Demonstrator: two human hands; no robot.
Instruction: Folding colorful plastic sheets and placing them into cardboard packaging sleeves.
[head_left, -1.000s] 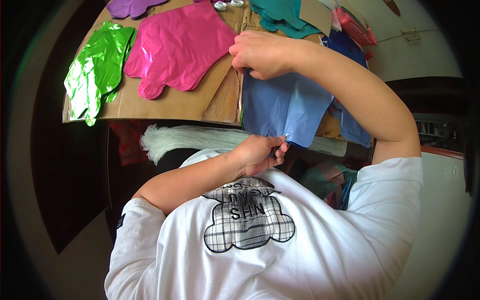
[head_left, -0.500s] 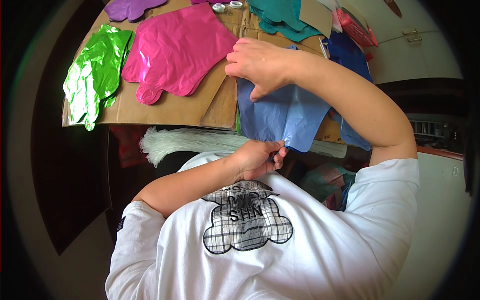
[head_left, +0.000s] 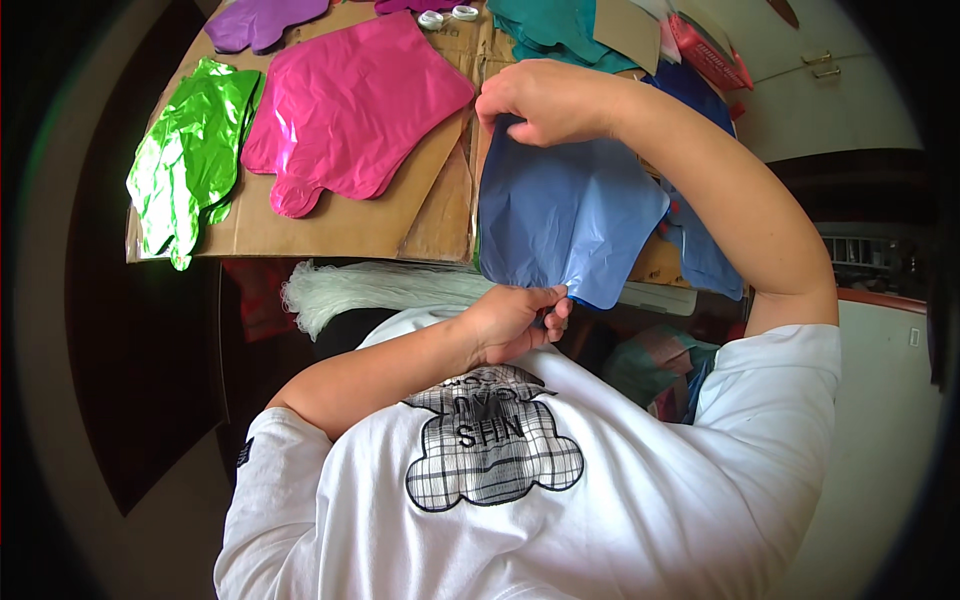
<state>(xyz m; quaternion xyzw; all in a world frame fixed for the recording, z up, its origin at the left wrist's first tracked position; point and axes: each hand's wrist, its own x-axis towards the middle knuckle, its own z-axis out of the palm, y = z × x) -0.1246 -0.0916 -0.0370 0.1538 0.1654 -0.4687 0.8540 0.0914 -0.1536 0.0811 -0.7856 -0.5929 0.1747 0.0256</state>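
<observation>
A flat, uninflated blue foil balloon (head_left: pixel 570 210) hangs over the near edge of the table in front of me. My left hand (head_left: pixel 515 325) is closed on its near edge, pinching the foil between thumb and fingers close to my chest. At the balloon's far left corner, my right hand (head_left: pixel 550 102) has its fingers curled down and the thumb drawn in, gripping the foil there. The fingertips of that hand are partly hidden. Between the two hands the foil is stretched, with creases running to the left hand's pinch.
Flat cardboard (head_left: pixel 340 230) covers the table. On it lie a pink foil balloon (head_left: pixel 360 110), a shiny green one (head_left: pixel 190 150), a purple one (head_left: pixel 262 22) and teal ones (head_left: pixel 545 30). Two white ribbon rolls (head_left: pixel 431 19) sit at the back. A pale string bundle (head_left: pixel 370 290) hangs at the near edge.
My right hand has risen slightly away from me and its fingers have curled in at the balloon's far corner. More of the blue foil now shows. The left hand keeps its pinch.
</observation>
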